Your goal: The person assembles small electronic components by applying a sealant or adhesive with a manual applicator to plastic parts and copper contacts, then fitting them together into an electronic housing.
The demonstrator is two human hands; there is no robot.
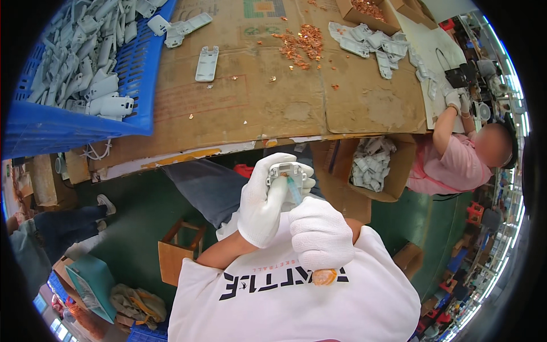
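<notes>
**A:** ok what was around the hands here? biggest first pls

**B:** Biggest was the cardboard-covered table [285, 114], ahead of both hands. The blue crate [138, 85], heaped with pale plastic parts, was well ahead and left of the left hand. A cardboard box [403, 165] with more pale pieces stood off to the right, a bit ahead of the right hand.

**A:** and the hands?

**B:** Both in white knit gloves. The left hand [261, 199] had its fingers wrapped round a pale plastic shell [285, 169], up off the table, thumb on the near side. The right hand [322, 231] was clenched round a tool [294, 191], bluish shaft angled at the shell, amber end poking out below the fist. Couldn't tell if the tip was actually touching. Smallest stuff: copper-coloured bits [302, 45], scattered well ahead of the hands.

**A:** sketchy?

**B:** Kinda, imo. That left thumb was just beside the shaft, so one push too hard could've meant a slip and a jab, and knit probably wouldn't stop much. Also nothing but fingers braced the shell, so a sideways twist might've cracked it or popped it loose.
</notes>
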